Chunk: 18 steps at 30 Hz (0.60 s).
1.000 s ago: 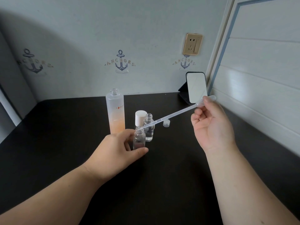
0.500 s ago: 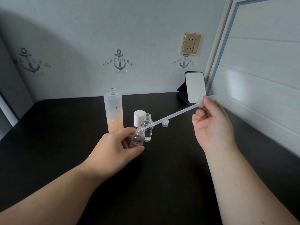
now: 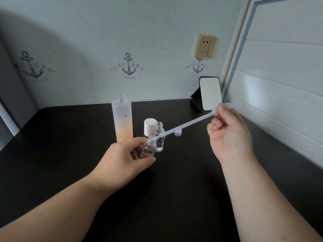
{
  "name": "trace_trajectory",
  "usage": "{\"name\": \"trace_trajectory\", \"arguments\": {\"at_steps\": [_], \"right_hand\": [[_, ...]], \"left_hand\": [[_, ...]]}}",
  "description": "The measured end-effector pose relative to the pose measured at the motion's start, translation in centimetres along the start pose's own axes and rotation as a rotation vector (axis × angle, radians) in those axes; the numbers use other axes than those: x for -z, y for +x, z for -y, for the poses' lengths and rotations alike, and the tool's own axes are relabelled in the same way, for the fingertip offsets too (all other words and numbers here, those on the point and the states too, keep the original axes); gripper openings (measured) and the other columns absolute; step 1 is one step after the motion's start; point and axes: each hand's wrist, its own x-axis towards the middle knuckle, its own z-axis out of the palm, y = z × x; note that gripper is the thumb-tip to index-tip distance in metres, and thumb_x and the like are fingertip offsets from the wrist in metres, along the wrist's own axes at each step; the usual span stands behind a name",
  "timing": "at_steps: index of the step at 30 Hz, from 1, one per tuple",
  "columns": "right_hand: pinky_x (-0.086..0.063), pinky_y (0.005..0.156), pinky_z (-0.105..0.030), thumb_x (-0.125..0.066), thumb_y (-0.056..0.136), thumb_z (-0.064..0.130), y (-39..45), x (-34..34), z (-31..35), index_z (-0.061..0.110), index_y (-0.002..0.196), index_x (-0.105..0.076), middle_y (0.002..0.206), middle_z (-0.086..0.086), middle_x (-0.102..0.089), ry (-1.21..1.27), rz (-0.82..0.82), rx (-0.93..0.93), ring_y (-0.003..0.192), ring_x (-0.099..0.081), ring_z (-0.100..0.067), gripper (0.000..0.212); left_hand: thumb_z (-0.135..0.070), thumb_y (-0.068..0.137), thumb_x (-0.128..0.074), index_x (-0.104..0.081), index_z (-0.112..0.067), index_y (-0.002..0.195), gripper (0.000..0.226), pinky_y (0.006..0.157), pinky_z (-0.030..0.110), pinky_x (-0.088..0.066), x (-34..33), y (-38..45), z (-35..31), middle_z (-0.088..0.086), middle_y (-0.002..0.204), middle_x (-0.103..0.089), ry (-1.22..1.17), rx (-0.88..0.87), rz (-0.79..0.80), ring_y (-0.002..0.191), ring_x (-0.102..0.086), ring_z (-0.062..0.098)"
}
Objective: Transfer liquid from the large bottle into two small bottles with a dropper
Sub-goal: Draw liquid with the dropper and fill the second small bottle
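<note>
A tall frosted large bottle (image 3: 122, 119) stands uncapped on the black table (image 3: 70, 137), with orange liquid in its lower part. My left hand (image 3: 122, 159) grips a small clear bottle (image 3: 148, 148) and tilts it to the right. My right hand (image 3: 229, 135) pinches the bulb of a long clear plastic dropper (image 3: 185, 124); the dropper's tip sits in the tilted bottle's mouth. A second small clear bottle (image 3: 159, 137) stands upright just behind, open, with clear liquid inside.
A white cap (image 3: 149, 127) stands behind the small bottles and a small clear cap (image 3: 178, 132) lies to their right. A small mirror on a black stand (image 3: 209, 95) is at the back right corner. A panelled wall borders the table's right side.
My left hand has tilted the small bottle from upright toward the right. The dropper tip stays at its mouth, and my right hand has barely shifted.
</note>
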Motion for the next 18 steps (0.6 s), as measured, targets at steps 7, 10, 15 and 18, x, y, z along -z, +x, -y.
{"name": "trace_trajectory", "arguments": {"at_steps": [7, 10, 15, 18], "right_hand": [[-0.039, 0.057, -0.017, -0.062, 0.095, 0.0, -0.21, -0.3, 0.11, 0.019, 0.076, -0.072, 0.08, -0.003, -0.062, -0.02, -0.026, 0.023, 0.06, -0.048, -0.01, 0.028], [-0.044, 0.058, -0.019, -0.065, 0.094, 0.004, -0.16, -0.3, 0.09, 0.019, 0.074, -0.073, 0.077, -0.003, -0.065, -0.01, -0.068, 0.001, 0.062, -0.053, -0.012, 0.027], [-0.05, 0.058, -0.021, -0.067, 0.093, 0.009, -0.1, -0.14, -0.01, 0.014, 0.069, -0.076, 0.073, -0.001, -0.068, 0.048, -0.096, -0.041, 0.06, -0.059, -0.012, 0.026], [-0.051, 0.059, -0.023, -0.067, 0.093, 0.01, -0.11, -0.11, -0.14, 0.012, 0.07, -0.079, 0.074, -0.001, -0.07, 0.08, -0.087, -0.061, 0.061, -0.062, -0.013, 0.025]], "left_hand": [[-0.04, 0.078, -0.079, -0.065, -0.05, 0.095, 0.024, 0.062, 0.01, -0.044, 0.13, -0.11, -0.09, -0.021, 0.076, -0.066, 0.027, 0.003, 0.014, 0.069, -0.061, 0.005], [-0.044, 0.077, -0.079, -0.064, -0.05, 0.089, 0.02, 0.061, 0.01, -0.044, 0.07, -0.05, -0.12, -0.024, 0.075, -0.065, 0.055, 0.018, 0.025, 0.07, -0.061, 0.001], [-0.05, 0.077, -0.077, -0.065, -0.045, 0.095, 0.022, 0.062, 0.016, -0.049, 0.14, -0.06, -0.05, -0.022, 0.078, -0.067, 0.066, 0.046, 0.043, 0.073, -0.063, 0.002], [-0.052, 0.076, -0.077, -0.065, -0.044, 0.097, 0.025, 0.062, 0.016, -0.049, 0.19, -0.19, -0.13, -0.019, 0.078, -0.067, 0.062, 0.039, 0.039, 0.072, -0.064, 0.006]]}}
